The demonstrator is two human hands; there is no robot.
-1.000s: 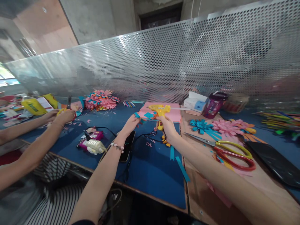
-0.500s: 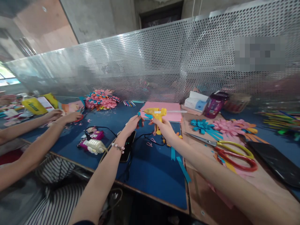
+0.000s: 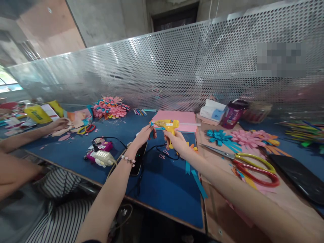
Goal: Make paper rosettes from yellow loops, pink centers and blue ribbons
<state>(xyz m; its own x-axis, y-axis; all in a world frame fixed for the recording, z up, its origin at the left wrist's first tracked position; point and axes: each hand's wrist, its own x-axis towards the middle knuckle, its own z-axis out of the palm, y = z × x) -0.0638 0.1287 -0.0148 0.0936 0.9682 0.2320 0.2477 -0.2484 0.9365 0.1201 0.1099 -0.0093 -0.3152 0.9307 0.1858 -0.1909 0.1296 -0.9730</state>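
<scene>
In the middle of the head view, my right hand (image 3: pixel 179 141) is wrapped round the handle of a yellow hot glue gun (image 3: pixel 167 125). A clear glue stick (image 3: pixel 189 124) sticks out of its back end. The nozzle points left, close to the fingertips of my left hand (image 3: pixel 143 135). That hand pinches a small blue paper piece (image 3: pixel 152 124), mostly hidden by the fingers. Behind the gun lie pink paper sheets (image 3: pixel 186 116). Blue paper strips (image 3: pixel 198 184) rest to the right, below my right wrist.
Large red-and-yellow-handled scissors (image 3: pixel 253 165), paper flowers (image 3: pixel 243 137), a purple cup (image 3: pixel 234 113) and a black phone (image 3: pixel 296 175) stand or lie at right. At left are a purple-and-white charm pouch (image 3: pixel 101 153), a paper-flower heap (image 3: pixel 110 108) and a co-worker's hand (image 3: pixel 60 124) near scissors (image 3: pixel 86 129).
The glue gun has shifted slightly left and down, its nozzle now near my left fingertips. The co-worker has put down the scissors and drawn one arm back.
</scene>
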